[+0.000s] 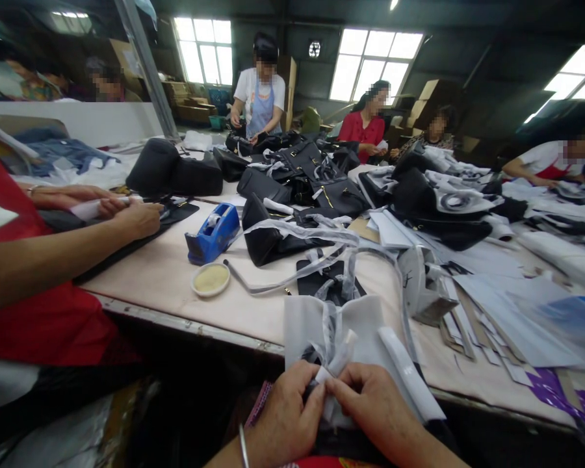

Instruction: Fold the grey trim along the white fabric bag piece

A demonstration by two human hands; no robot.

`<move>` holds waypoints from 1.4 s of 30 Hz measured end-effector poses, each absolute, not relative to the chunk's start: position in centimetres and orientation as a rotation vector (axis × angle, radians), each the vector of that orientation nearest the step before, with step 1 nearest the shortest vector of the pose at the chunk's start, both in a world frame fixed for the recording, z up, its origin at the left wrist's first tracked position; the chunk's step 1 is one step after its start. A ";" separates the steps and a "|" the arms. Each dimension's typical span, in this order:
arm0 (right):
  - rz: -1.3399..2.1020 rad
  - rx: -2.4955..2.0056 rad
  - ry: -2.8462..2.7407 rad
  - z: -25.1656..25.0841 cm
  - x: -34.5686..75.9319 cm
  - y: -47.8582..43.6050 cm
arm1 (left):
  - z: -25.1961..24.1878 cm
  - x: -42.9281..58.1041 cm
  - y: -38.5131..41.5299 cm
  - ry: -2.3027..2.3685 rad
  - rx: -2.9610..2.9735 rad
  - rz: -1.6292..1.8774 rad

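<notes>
At the front edge of the table, my left hand (pixel 290 406) and my right hand (pixel 373 406) meet, both with fingers pinched on a small white wrapping piece (pixel 323 375). It goes around a strap bundle in clear film. Behind the fingers stands a translucent white sheet (pixel 297 325), with the film-wrapped strap (pixel 329 325) in front of it. A white roll (pixel 412 374) lies slanted beside my right hand. Dark material shows below my hands, mostly hidden. The wrapped strap runs back to a black bag piece (pixel 316 279) on the table.
A blue tape dispenser (pixel 213 233) and a round dish (pixel 210 279) are at left centre. A grey metal dispenser (pixel 424 286) stands at right near paper sheets (pixel 521 318). Black bags (pixel 292 169) fill the back. A co-worker's hands (pixel 136 218) are at left; several people work beyond.
</notes>
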State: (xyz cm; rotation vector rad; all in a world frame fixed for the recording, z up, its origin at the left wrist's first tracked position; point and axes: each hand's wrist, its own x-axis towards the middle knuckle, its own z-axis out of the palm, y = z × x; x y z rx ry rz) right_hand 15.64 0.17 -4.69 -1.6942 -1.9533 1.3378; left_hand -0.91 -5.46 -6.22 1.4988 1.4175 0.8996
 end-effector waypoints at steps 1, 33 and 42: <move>1.355 -1.706 -1.950 -4.7 15.7 0.2 | -6.2 -0.9 -5.5 1.428 1.496 0.896; 1.780 -1.376 -1.606 -3.8 15.7 1.0 | -6.8 -2.3 -4.7 0.886 0.748 1.014; 1.883 -1.356 -1.586 -4.2 15.3 1.4 | -7.9 -2.1 -4.4 0.800 0.621 1.032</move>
